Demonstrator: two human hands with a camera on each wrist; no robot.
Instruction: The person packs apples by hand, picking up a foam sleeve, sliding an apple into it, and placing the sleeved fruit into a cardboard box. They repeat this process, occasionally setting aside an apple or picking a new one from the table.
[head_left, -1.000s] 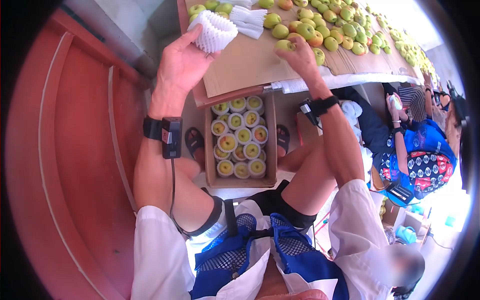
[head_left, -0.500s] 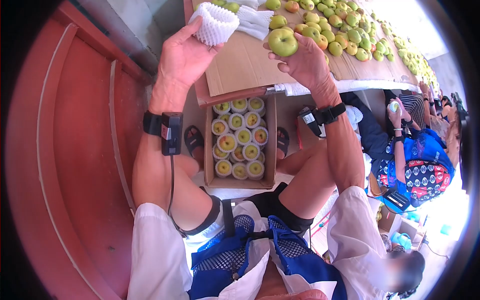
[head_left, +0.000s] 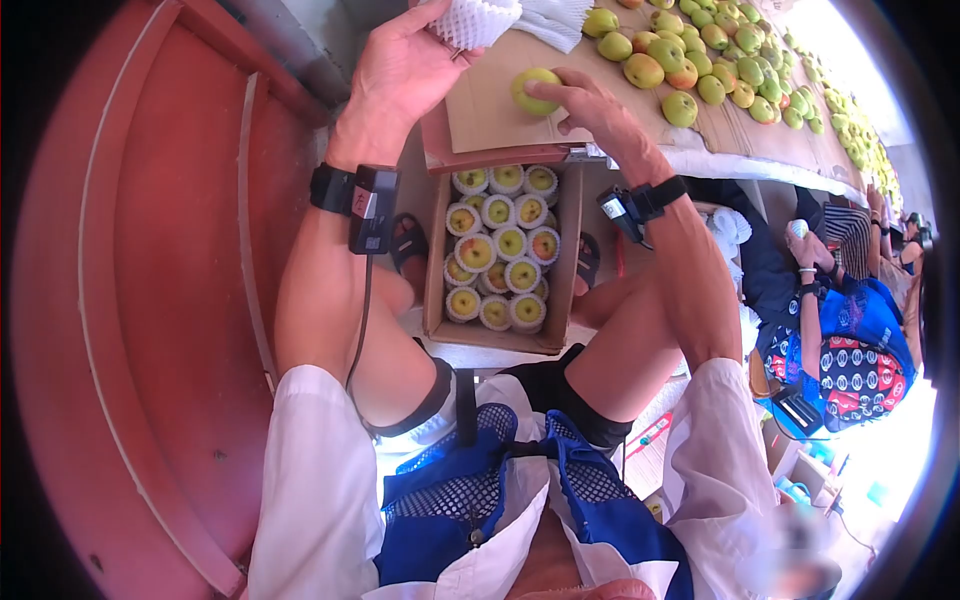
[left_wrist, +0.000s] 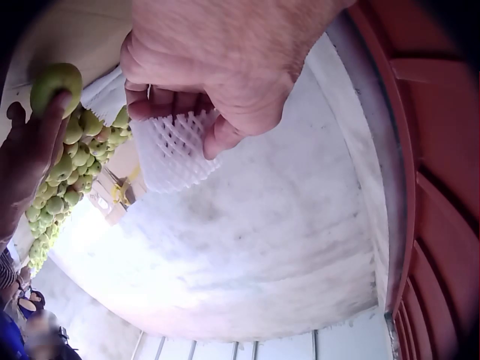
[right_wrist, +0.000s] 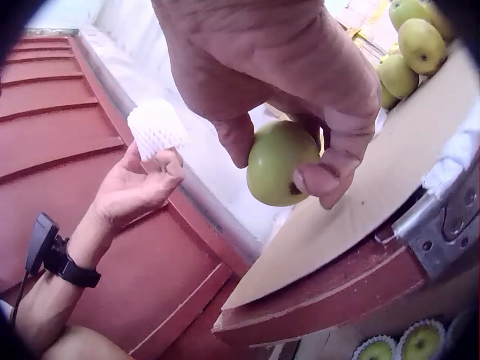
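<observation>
My left hand (head_left: 405,75) holds a white foam net sleeve (left_wrist: 176,154), thumb on one side and fingers inside its rim. The sleeve stands opened out like a cup near the top of the head view. My right hand (head_left: 600,115) grips a green apple (right_wrist: 281,163) between thumb and curled fingers, over the cardboard-covered table. Apple and sleeve are apart, the apple to the right of the sleeve. Below the table edge, between the knees, a cardboard box (head_left: 573,260) holds several apples in foam sleeves (head_left: 475,252).
Loose green and reddish apples (head_left: 740,60) spread over the table's right side. More flat foam sleeves (head_left: 555,20) lie at its back. A metal hinge (right_wrist: 442,232) sits at the table's edge. A red panelled door (head_left: 150,300) stands at the left; another person (head_left: 840,330) sits at the right.
My right hand picked up the apple from the pile and brought it left toward the sleeve. My left hand kept hold of the sleeve and sits higher in the head view.
</observation>
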